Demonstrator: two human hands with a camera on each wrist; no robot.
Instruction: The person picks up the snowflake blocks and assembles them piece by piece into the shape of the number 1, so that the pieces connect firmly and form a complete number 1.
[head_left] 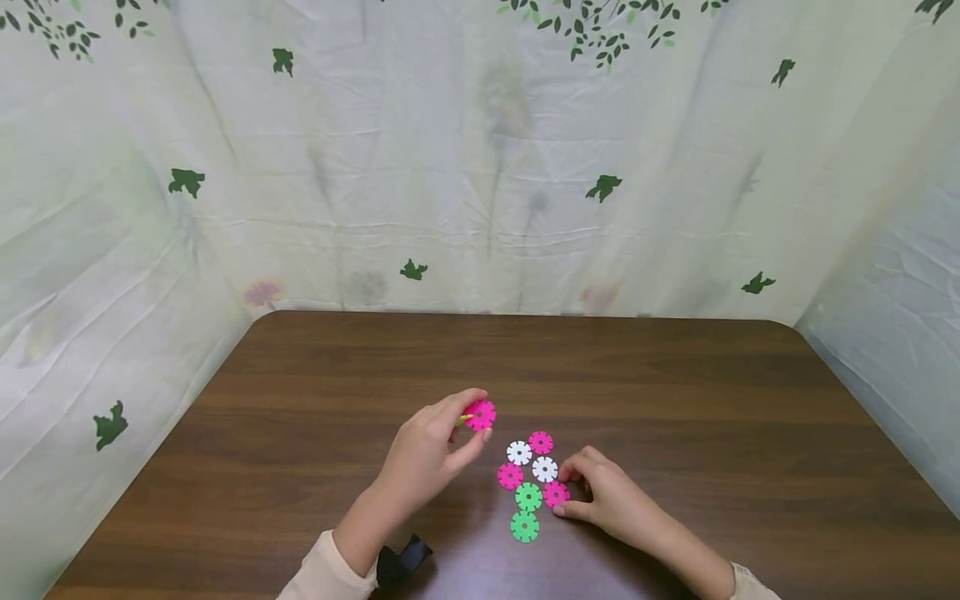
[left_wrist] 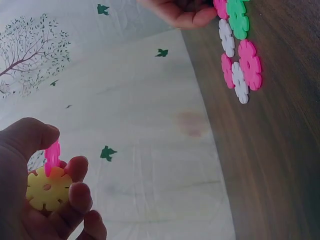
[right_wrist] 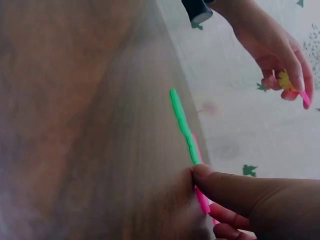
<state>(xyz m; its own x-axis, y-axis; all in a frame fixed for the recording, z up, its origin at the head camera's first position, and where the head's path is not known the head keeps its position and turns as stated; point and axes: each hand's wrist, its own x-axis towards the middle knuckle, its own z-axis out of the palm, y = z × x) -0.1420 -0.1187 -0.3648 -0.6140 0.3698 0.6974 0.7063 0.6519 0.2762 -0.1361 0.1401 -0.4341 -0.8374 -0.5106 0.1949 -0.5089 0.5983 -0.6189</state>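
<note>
My left hand (head_left: 423,454) is raised over the table and pinches a pink notched disc (head_left: 482,414) between thumb and fingers. A yellow notched disc (left_wrist: 44,194) stands crosswise to that pink one, their edges meeting, and lies against the curled fingers. My right hand (head_left: 617,498) is low at the tabletop, with thumb and fingertips around the edge of another pink disc (head_left: 556,494). Beside that disc lie two green discs (head_left: 528,497), two white discs (head_left: 519,452) and two more pink discs (head_left: 510,477), grouped flat close together.
The brown wooden table (head_left: 300,367) has rounded far corners. Pale curtains (head_left: 435,167) with green leaf and bird prints hang behind it and at both sides. A black strap (head_left: 403,560) is on my left wrist, by the cream sleeve.
</note>
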